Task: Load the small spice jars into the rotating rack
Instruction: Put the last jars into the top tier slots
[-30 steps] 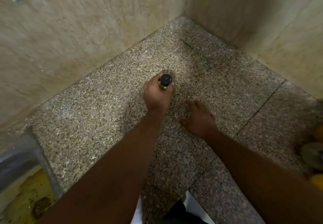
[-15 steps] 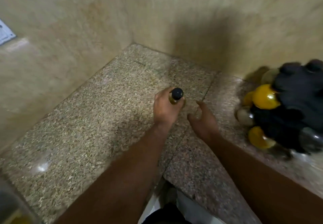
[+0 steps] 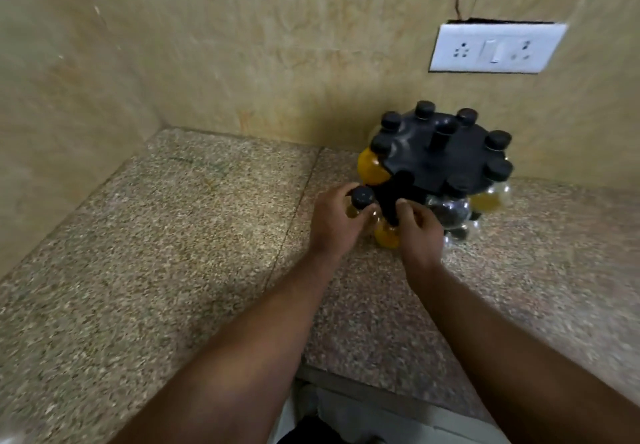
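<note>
A black rotating rack (image 3: 446, 157) stands on the granite counter (image 3: 194, 242) against the back wall, with several black-capped jars hanging round its top disc. My left hand (image 3: 334, 223) grips a small spice jar (image 3: 362, 201) with a black cap and yellow contents, held upright right beside the rack's near left side. My right hand (image 3: 420, 232) is at the rack's lower front, fingers curled against its black frame; what they hold is hidden. A yellow-filled jar (image 3: 386, 237) shows between my two hands.
Tiled walls meet in a corner at the back left. A white socket plate (image 3: 495, 49) sits on the wall above the rack. The counter's front edge (image 3: 374, 388) runs just below my forearms.
The view has swung right, bringing the whole rack into sight. My left hand carried the jar up to the rack's side, and my right hand moved from the counter onto the rack's lower part.
</note>
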Available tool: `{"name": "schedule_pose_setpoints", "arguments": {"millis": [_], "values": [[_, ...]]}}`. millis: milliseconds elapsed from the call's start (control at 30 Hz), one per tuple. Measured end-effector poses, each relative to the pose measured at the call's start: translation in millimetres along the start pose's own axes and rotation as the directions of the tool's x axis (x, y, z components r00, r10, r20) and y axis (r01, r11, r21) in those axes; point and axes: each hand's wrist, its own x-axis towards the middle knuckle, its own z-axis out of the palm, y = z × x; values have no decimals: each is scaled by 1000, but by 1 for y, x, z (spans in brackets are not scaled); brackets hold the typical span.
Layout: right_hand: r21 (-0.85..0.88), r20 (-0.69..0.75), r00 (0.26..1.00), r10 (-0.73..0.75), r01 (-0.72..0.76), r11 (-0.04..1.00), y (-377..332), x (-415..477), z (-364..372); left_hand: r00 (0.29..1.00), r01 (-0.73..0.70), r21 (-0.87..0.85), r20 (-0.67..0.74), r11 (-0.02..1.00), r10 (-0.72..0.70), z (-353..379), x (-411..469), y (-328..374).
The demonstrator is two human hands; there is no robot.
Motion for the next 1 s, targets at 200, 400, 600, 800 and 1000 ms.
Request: {"name": "schedule_pose_setpoints", "arguments": {"millis": [200,400,600,800,1000], "values": [[282,39,979,199,-202,938,-24,16,-16,989,-47,-27,141,998,51,21,11,22],[421,-65,943,326,-270,866,-35,30,-22,956,-153,23,259,988,142,31,20,35],[387,-169,925,340,-255,886,-33,40,-37,931,-243,2,281,970,232,52,13,45],[350,-57,924,378,-336,874,-36,46,-46,941,-190,-30,279,981,191,65,22,48],[269,-17,926,377,-359,894,-34,57,-55,947,-227,55,245,972,207,72,20,55]]}}
